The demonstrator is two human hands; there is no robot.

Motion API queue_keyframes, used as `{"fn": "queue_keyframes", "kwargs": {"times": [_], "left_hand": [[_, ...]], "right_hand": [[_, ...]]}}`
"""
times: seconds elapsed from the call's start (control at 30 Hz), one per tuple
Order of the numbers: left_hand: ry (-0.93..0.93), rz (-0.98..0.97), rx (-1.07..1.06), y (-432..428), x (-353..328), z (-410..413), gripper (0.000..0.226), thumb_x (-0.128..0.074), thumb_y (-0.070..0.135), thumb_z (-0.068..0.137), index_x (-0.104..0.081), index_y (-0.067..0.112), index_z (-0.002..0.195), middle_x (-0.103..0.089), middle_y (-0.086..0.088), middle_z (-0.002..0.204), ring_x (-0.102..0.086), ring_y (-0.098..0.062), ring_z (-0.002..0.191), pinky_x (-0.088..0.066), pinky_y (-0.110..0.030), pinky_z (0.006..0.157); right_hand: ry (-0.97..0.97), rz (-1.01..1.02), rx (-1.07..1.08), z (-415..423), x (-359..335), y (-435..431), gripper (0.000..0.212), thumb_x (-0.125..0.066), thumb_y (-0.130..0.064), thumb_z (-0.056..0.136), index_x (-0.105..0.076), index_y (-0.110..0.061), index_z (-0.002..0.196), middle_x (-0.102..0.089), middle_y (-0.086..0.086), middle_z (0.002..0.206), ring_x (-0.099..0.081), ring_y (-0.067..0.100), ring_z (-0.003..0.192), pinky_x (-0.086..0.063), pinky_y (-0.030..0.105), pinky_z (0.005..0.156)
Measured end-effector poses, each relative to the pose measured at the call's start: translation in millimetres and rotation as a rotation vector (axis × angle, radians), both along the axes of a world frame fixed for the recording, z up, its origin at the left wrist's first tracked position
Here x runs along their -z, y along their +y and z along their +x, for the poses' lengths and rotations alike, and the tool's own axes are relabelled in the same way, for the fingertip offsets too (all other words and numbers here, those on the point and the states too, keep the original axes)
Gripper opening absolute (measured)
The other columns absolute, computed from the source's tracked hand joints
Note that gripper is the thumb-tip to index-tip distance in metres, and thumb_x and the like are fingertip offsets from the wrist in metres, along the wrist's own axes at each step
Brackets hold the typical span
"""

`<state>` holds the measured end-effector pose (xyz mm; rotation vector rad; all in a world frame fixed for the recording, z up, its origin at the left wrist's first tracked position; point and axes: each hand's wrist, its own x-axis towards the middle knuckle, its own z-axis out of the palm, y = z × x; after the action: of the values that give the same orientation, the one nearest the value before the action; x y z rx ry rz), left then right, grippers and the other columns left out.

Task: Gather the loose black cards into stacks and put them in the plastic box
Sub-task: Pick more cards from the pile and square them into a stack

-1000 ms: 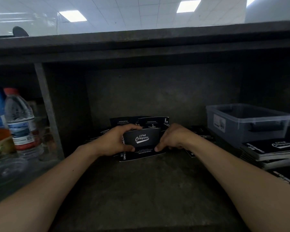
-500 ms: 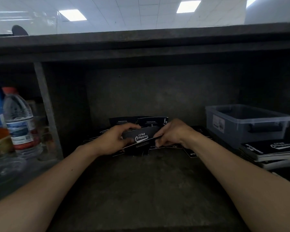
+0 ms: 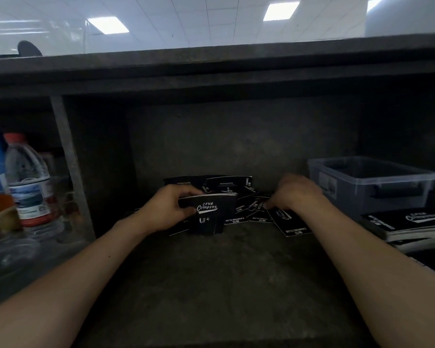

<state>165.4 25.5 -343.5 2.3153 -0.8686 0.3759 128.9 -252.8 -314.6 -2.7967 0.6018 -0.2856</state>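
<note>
Left hand (image 3: pixel 167 209): I grip the gathered stack of black printed cards (image 3: pixel 209 209) upright by its left edge, keeping it squared for additions.
Right hand (image 3: pixel 295 194): fingers bent down onto the loose black cards (image 3: pixel 293 223) near the back wall of the dark grey shelf (image 3: pixel 211 285); blur hides any pinch.
Clear plastic box (image 3: pixel 372 177): open at the shelf's right edge, within reach.

The card stack (image 3: pixel 209 209) is printed black with white script lettering, as are the loose cards (image 3: pixel 290 222). The plastic box (image 3: pixel 372 182) is tinted translucent grey-blue. The clear water bottle (image 3: pixel 28 172) is topped by a red cap (image 3: pixel 15 138) and wrapped in a white, blue and red label (image 3: pixel 32 197). The shelf (image 3: pixel 211 285) is coloured dark grey.
</note>
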Motion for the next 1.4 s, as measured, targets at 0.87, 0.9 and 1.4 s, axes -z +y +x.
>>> {"fn": "queue_keyframes", "kwargs": {"times": [0.87,0.9,1.4], "left_hand": [[0.227,-0.235,-0.152,-4,-3,5,0.026,-0.048,0.026,0.103,-0.073,0.021,0.109,-0.073,0.003,0.109,-0.066,-0.015,0.105,-0.05,-0.035,0.099],[0.234,-0.209,-0.116,-4,-2,2,0.024,-0.054,0.034,0.1,-0.073,0.023,0.109,-0.072,0.005,0.108,-0.067,-0.013,0.103,-0.051,-0.035,0.096],[0.184,-0.105,-0.357,9,3,18,0.033,-0.055,-0.006,0.088,-0.07,0.011,0.112,-0.072,-0.012,0.107,-0.068,-0.027,0.104,-0.054,-0.036,0.094]], "right_hand": [[-0.317,1.045,-0.372,22,36,34,0.021,-0.079,-0.002,0.078,-0.064,-0.016,0.083,-0.074,0.003,0.081,-0.07,0.012,0.066,-0.049,0.02,0.052],[-0.341,0.99,-0.377,23,41,37,0.022,-0.083,-0.004,0.074,-0.065,-0.017,0.079,-0.073,0.0,0.076,-0.068,0.01,0.064,-0.046,0.019,0.052],[-0.02,-0.052,-0.86,19,42,58,0.044,-0.062,-0.055,0.089,-0.06,-0.038,0.129,-0.05,0.0,0.14,-0.046,0.019,0.131,-0.038,0.038,0.111]]}}
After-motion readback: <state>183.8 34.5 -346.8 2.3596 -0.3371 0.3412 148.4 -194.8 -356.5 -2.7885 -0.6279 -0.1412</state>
